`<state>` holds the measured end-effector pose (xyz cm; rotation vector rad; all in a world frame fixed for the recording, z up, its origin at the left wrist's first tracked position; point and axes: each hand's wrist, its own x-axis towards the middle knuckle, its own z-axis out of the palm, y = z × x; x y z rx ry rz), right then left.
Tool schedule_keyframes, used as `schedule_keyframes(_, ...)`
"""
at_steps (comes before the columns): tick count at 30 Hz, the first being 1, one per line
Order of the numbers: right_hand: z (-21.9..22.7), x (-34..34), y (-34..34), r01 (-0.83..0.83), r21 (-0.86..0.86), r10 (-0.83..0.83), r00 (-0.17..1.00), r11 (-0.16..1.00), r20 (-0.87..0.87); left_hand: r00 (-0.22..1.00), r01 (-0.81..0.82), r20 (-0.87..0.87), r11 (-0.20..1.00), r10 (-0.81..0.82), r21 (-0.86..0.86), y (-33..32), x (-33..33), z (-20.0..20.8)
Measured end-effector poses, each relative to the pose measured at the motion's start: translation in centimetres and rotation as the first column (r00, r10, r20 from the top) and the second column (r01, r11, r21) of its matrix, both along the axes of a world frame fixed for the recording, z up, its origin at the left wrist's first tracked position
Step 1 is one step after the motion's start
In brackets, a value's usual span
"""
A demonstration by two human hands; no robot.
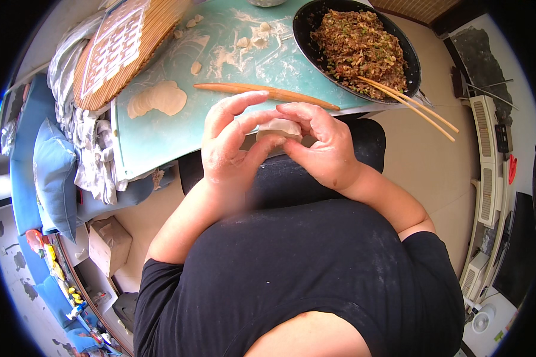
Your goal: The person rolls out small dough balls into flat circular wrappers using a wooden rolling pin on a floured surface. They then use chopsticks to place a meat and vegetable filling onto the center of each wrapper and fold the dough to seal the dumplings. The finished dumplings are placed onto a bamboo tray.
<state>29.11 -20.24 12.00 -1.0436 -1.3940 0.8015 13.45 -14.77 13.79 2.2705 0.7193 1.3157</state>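
Pale dumpling (278, 128) mostly hidden between both cupped hands.

Your left hand (229, 149) and right hand (321, 146) pinch a dumpling (280, 128) of pale dough, matt and soft-looking. The table top (161, 137) shows a smooth, pale green surface, dulled by a dusting of white flour. The stack of round wrappers (158, 99) is the same matt dough. The rolling pin (268, 92) is smooth wood with a slight sheen. The chopsticks (411, 106) are pale, matt wood. The black pan (304, 24) has a dark, faintly glossy rim; its filling (360, 44) looks coarse and moist. The round tray (155, 35) is ribbed, slatted, like bamboo. Your black shirt (315, 268) is matt cloth, flour-smudged.
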Motion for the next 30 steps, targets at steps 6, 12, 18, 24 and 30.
schedule_keyframes(6, 0.0, 0.1, 0.1, 0.029, 0.019, -0.029, 0.999, 0.999, 0.022, 0.999, -0.043, -0.006, 0.999, 0.043, 0.019, 0.1, -0.3, -0.5)
schedule_keyframes(12, 0.2, -0.1, -0.1, 0.005, -0.038, -0.009, 0.994, 0.999, -0.107, 0.999, -0.021, 0.038, 0.998, 0.019, 0.056, 0.3, -0.5, -0.5)
schedule_keyframes(18, -0.4, -0.3, 0.2, 0.039, -0.028, -0.043, 0.982, 0.999, -0.186, 0.994, -0.057, 0.093, 0.998, 0.059, -0.018, 0.2, -0.1, -1.1)
schedule_keyframes(24, -0.3, -0.2, 0.3, 0.023, -0.05, -0.03, 0.991, 0.998, -0.131, 0.997, -0.069, -0.022, 0.993, 0.071, 0.093, 0.5, -0.1, -0.9)
schedule_keyframes(30, 0.1, -0.5, 0.6, -0.037, -0.069, 0.012, 0.945, 0.997, -0.327, 0.991, -0.034, 0.128, 0.998, 0.042, -0.059, 0.3, 0.3, -0.9)
